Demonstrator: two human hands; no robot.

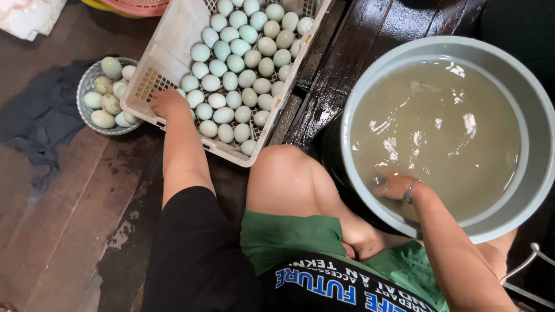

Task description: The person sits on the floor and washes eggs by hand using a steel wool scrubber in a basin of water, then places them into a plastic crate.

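Here left hand (167, 103) in white crate (167, 43) – grip state unclear; right hand (395, 186) submerged, one grey tub (540, 144) – unclear too.

The floor (63, 219) is dark wooden planks, worn and stained, running on a slant from seven o'clock toward one o'clock. Pale scuffed patches show at seven o'clock. Toward twelve and one o'clock the boards (370, 52) are darker and shine wet, catching soft light from above. A dark grey cloth (40, 118) lies crumpled on the planks at nine o'clock. At eleven o'clock a white sack (32, 16) sits at the frame's corner, with a red basket rim (139, 7) just beside it. A thin metal frame (529, 271) shows at four o'clock.
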